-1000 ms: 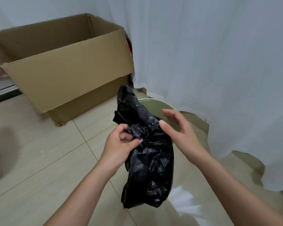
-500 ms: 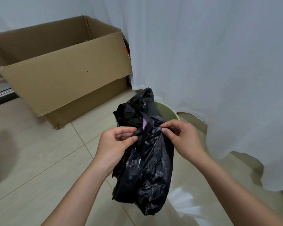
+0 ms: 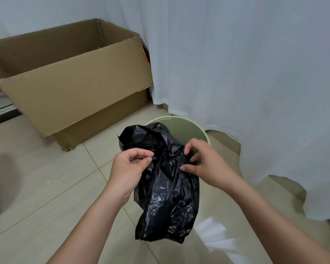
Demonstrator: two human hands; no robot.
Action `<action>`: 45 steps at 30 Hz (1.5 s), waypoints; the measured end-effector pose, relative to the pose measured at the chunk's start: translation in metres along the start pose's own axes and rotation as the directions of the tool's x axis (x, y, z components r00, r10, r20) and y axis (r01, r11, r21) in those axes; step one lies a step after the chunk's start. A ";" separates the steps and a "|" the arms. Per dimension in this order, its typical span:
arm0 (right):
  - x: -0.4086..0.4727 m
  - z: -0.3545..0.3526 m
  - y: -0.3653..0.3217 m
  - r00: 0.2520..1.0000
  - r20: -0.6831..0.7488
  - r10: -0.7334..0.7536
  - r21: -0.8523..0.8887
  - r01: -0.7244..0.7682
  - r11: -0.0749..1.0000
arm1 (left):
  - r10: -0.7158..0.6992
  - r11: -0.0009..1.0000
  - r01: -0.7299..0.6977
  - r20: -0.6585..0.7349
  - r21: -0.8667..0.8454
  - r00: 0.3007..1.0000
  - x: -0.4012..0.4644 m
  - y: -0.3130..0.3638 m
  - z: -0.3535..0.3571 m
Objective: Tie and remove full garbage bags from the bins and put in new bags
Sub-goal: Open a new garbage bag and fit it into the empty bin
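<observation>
The bag (image 3: 166, 187) is glossy black, with a small patch of purple showing near its top. The bin (image 3: 189, 128) is pale green. The cardboard box (image 3: 74, 88) is plain brown. The curtain (image 3: 246, 73) is white, and the floor tiles (image 3: 46, 187) are beige with thin darker seams.

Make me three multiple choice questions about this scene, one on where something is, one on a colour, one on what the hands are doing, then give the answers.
1. Where is the cardboard box?
A. On the floor left of the bin
B. Inside the bin
C. Hanging on the curtain

2. What colour is the bin?
A. Red
B. Pale green
C. Blue

3. How is the black garbage bag held?
A. Lying flat on the floor, untouched
B. By the left hand alone
C. Pinched by both hands in front of the bin

Answers:
1 A, the box stands on the tiles left of the bin.
2 B, its rim and inside are pale green.
3 C, the left hand and right hand both pinch the bag.
</observation>
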State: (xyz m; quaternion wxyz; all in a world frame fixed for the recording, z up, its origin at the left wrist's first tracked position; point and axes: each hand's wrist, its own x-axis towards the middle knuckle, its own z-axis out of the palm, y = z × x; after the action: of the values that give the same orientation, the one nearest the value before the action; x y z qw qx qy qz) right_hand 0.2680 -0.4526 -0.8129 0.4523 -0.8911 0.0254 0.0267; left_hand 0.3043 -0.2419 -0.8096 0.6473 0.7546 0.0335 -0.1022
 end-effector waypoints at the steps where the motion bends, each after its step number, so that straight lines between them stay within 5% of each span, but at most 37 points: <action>1: 0.001 0.001 0.002 1.000 -0.029 -0.005 0.010 0.005 1.000 | -0.018 1.000 0.018 0.021 -0.011 1.000 0.000 0.001 0.000; 5: 0.003 -0.006 0.010 0.991 -0.130 0.031 0.083 -0.021 0.996 | -0.053 0.997 0.059 0.142 -0.040 0.988 -0.002 0.009 0.000; 10: 0.006 -0.022 0.025 0.909 -0.316 0.271 0.357 -0.150 0.922 | -0.138 0.987 0.151 0.171 -0.061 0.976 -0.002 0.015 -0.005; 15: 0.001 -0.030 0.027 0.934 -0.192 0.300 0.362 -0.217 0.906 | -0.257 0.962 0.271 0.220 -0.036 0.941 -0.004 0.009 0.002; 22: -0.005 -0.028 0.034 0.968 -0.134 0.213 0.120 -0.198 0.973 | -0.209 0.977 0.213 0.176 0.000 0.962 -0.010 0.003 0.023; 27: 0.002 -0.040 0.048 0.950 -0.170 0.261 0.302 -0.202 0.932 | -0.070 0.963 0.047 0.077 0.266 0.995 -0.013 0.006 0.042; 34: 0.012 -0.056 0.061 0.921 -0.186 0.343 0.672 -0.135 0.728 | -0.215 0.976 0.215 0.122 0.017 0.969 -0.017 0.022 0.070; 40: 0.011 -0.069 0.069 0.936 -0.179 0.302 0.741 -0.073 0.667 | -0.182 0.983 0.183 -0.102 0.002 0.978 -0.009 0.058 0.078; 45: 0.011 -0.076 0.070 0.962 -0.123 0.245 0.778 -0.060 0.625 | -0.160 0.987 0.158 -0.076 -0.036 0.984 -0.006 0.076 0.078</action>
State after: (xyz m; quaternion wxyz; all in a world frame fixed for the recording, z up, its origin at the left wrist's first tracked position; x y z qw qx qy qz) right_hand 0.2762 -0.5549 -0.8250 0.7779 -0.6062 0.1592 -0.0455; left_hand 0.3034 -0.3306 -0.7456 0.6464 0.7433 0.1207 -0.1230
